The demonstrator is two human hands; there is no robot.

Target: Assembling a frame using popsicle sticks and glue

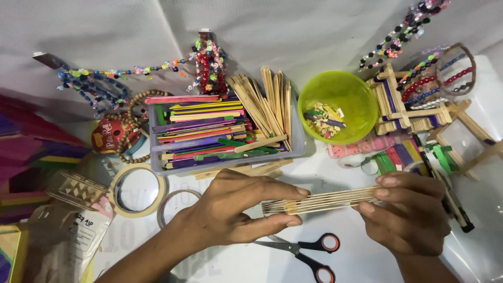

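Both hands meet just below the middle of the white bench, sharing one bundle of plain wooden craft sticks. The sticks are flat, pale and thin, stacked edge-on so their layers show as fine stripes, and the bundle lies nearly level, tilting slightly upward toward three o'clock. The left hand pinches its nine-o'clock end, thumb beneath and fingers closed over the top. The right hand clamps the three-o'clock end the same way, fingers pressed together on the wood.

At six o'clock from the bundle lie scissors with steel blades and black handles ringed in red, resting flat on the bench, just beside the left hand.

At twelve o'clock sits a grey rectangular plastic tray packed with craft sticks: painted ones in purple, green, pink and yellow on one side, bare wood fanned on the other. Toward one o'clock stands a round, glossy lime-green bowl holding small coloured scraps. At nine o'clock, two rolls of tape lie flat, and strings of glassy beads run along the far edge.
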